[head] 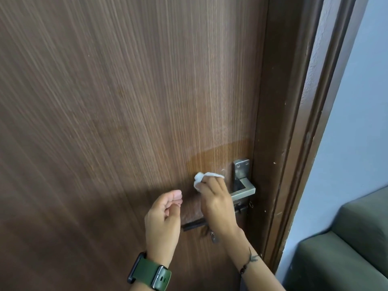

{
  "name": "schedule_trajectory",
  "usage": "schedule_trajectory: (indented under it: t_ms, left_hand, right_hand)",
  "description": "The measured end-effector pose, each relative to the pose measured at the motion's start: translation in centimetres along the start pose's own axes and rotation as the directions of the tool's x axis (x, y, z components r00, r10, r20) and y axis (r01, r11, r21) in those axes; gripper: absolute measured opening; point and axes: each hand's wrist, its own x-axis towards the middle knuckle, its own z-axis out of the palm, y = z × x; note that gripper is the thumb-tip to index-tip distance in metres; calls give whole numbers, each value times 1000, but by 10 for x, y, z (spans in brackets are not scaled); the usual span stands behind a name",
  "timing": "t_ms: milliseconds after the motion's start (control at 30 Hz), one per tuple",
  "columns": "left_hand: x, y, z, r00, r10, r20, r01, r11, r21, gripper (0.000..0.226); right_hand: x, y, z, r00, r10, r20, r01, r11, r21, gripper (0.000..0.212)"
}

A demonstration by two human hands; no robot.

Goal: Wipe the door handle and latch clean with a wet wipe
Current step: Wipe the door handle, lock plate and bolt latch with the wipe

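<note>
Right hand (214,198) grasping a crumpled white wet wipe (200,178) against the brown wooden door (126,101), just left of the steel lever handle (244,189) (a damp patch shows above). Left hand (164,217), smartwatch (150,271) at the wrist, hangs loosely curled, holding nothing.

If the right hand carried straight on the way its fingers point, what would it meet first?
The right hand, gripping the wet wipe, points up along the door. Likely only the damp door panel lies ahead; the handle sits to its right. Depth is unclear.
</note>
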Motion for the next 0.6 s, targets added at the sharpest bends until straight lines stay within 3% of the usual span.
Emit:
schedule_trajectory:
  t_ms: [67,200,367,533,600]
  left_hand:
    - [0,1,2,1000,0,15,0,1000,-2,44]
    - [1,0,3,1000,2,16,-2,1000,3,44]
    - [3,2,8,1000,18,10,-18,1000,-4,44]
    - [3,1,10,1000,15,9,-14,1000,-24,46]
    - [1,0,11,1000,8,9,-7,1000,-26,46]
  right_hand:
    - [10,9,-6,999,-17,40,17,1000,-7,20]
    - [42,22,-20,967,161,-197,-155,987,45,19]
    - [10,10,-11,996,63,62,-64,998,13,16]
    - [37,31,-26,964,240,-110,-241,970,9,16]
    - [26,21,-20,966,254,-56,-256,967,-23,15]
